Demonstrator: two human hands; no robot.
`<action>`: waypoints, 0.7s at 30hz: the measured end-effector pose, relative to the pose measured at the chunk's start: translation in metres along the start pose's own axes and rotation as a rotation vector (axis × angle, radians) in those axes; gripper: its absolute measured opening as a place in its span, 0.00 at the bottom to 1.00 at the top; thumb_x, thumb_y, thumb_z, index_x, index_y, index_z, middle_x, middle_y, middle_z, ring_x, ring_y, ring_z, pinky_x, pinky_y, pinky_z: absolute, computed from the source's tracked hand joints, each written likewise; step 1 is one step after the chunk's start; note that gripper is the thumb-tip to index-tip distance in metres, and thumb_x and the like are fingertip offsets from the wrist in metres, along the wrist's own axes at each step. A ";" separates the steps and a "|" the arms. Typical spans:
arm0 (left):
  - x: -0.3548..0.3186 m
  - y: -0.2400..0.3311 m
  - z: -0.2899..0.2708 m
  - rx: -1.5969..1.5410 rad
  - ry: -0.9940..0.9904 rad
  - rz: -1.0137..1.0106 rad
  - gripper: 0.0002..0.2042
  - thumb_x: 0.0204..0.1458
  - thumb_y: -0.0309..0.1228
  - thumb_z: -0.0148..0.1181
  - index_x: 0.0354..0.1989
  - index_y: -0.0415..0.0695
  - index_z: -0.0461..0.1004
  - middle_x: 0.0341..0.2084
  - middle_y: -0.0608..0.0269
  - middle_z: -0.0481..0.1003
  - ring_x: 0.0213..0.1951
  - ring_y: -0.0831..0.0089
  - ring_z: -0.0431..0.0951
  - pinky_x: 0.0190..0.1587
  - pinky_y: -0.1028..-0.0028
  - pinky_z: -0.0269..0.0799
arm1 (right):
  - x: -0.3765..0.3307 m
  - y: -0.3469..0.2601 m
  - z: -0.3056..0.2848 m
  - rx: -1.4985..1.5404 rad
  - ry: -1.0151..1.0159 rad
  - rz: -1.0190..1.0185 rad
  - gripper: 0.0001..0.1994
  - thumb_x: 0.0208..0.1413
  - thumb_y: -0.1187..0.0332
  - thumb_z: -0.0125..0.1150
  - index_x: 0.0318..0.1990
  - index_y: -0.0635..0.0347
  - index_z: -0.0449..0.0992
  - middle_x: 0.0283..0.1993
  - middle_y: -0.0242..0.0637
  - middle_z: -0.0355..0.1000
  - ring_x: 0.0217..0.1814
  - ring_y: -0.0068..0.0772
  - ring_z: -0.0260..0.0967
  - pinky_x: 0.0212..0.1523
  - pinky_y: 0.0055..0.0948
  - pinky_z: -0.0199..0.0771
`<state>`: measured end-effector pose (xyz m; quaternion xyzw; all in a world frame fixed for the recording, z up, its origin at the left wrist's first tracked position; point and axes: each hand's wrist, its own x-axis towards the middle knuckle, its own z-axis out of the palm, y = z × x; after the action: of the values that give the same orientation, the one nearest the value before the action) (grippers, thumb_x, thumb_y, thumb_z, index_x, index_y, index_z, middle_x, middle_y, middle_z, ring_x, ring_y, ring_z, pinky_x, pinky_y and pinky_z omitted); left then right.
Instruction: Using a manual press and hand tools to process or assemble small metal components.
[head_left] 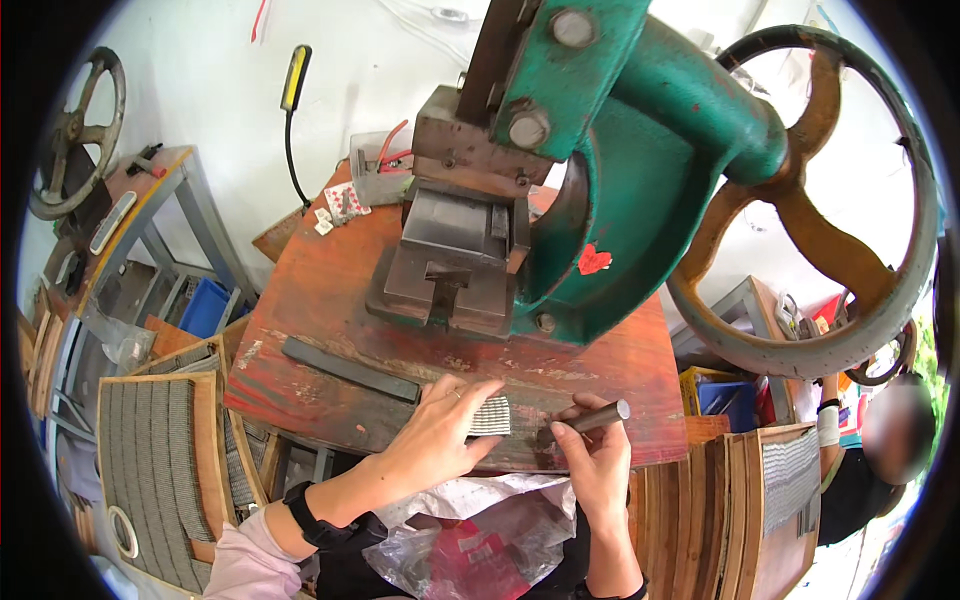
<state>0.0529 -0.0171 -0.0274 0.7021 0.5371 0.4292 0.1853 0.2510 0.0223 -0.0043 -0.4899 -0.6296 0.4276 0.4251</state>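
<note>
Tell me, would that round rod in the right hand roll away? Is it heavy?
Set on its side, the rod would probably roll, because its end looks round. It may feel heavy for its size, as its grey shine suggests metal.

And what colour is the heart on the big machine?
Red. The heart shows best in the head view, on the green machine.

I look in on a workshop: a green press (650,215) with its big handwheel (790,180) fills the upper right, a scuffed workbench (310,310) sits mid-frame, and wooden trays (207,440) of grey pieces (150,470) crowd the lower left.
</note>
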 end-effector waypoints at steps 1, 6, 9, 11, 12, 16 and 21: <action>0.000 0.000 0.000 -0.012 -0.004 -0.010 0.32 0.40 0.29 0.69 0.56 0.42 0.63 0.43 0.47 0.70 0.48 0.51 0.68 0.52 0.58 0.63 | 0.000 -0.002 0.002 -0.005 -0.005 -0.059 0.19 0.53 0.75 0.62 0.52 0.68 0.67 0.41 0.42 0.74 0.39 0.24 0.73 0.38 0.22 0.73; -0.001 0.001 -0.002 -0.086 0.044 -0.074 0.27 0.38 0.28 0.70 0.48 0.40 0.65 0.39 0.50 0.70 0.45 0.50 0.68 0.48 0.59 0.65 | 0.001 -0.025 0.015 0.125 -0.022 -0.126 0.16 0.50 0.81 0.63 0.46 0.67 0.66 0.41 0.42 0.75 0.43 0.28 0.75 0.41 0.23 0.76; 0.000 0.002 -0.004 -0.060 0.024 -0.062 0.25 0.40 0.27 0.67 0.48 0.37 0.64 0.37 0.47 0.72 0.46 0.51 0.68 0.48 0.60 0.65 | 0.004 -0.037 0.027 0.018 -0.074 -0.247 0.16 0.50 0.82 0.63 0.45 0.65 0.66 0.38 0.41 0.76 0.42 0.26 0.76 0.41 0.24 0.76; 0.001 0.001 -0.004 -0.073 0.013 -0.076 0.25 0.40 0.27 0.67 0.47 0.36 0.63 0.36 0.47 0.73 0.46 0.51 0.68 0.48 0.60 0.65 | 0.008 -0.041 0.035 -0.134 -0.127 -0.341 0.15 0.50 0.79 0.64 0.44 0.63 0.67 0.36 0.39 0.76 0.36 0.26 0.77 0.37 0.24 0.76; 0.001 0.001 -0.004 -0.069 0.023 -0.062 0.25 0.40 0.27 0.67 0.47 0.35 0.63 0.36 0.47 0.73 0.46 0.51 0.68 0.48 0.60 0.65 | 0.011 -0.041 0.039 -0.258 -0.160 -0.354 0.14 0.50 0.76 0.65 0.43 0.62 0.68 0.34 0.39 0.76 0.34 0.29 0.77 0.35 0.25 0.75; -0.001 0.000 -0.004 -0.070 0.026 -0.064 0.26 0.39 0.26 0.67 0.47 0.35 0.63 0.35 0.48 0.73 0.46 0.51 0.68 0.49 0.60 0.64 | 0.015 -0.043 0.043 -0.290 -0.184 -0.309 0.13 0.50 0.77 0.65 0.41 0.63 0.68 0.34 0.38 0.76 0.34 0.29 0.77 0.34 0.25 0.75; 0.000 -0.001 -0.002 -0.100 0.031 -0.045 0.23 0.39 0.26 0.67 0.44 0.36 0.62 0.32 0.49 0.74 0.45 0.52 0.68 0.48 0.61 0.63 | 0.014 -0.041 0.044 -0.184 -0.100 -0.409 0.12 0.49 0.79 0.64 0.40 0.64 0.68 0.34 0.40 0.76 0.33 0.27 0.77 0.35 0.23 0.75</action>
<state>0.0503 -0.0176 -0.0272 0.6731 0.5335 0.4619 0.2214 0.1964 0.0245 0.0250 -0.3668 -0.7725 0.2972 0.4248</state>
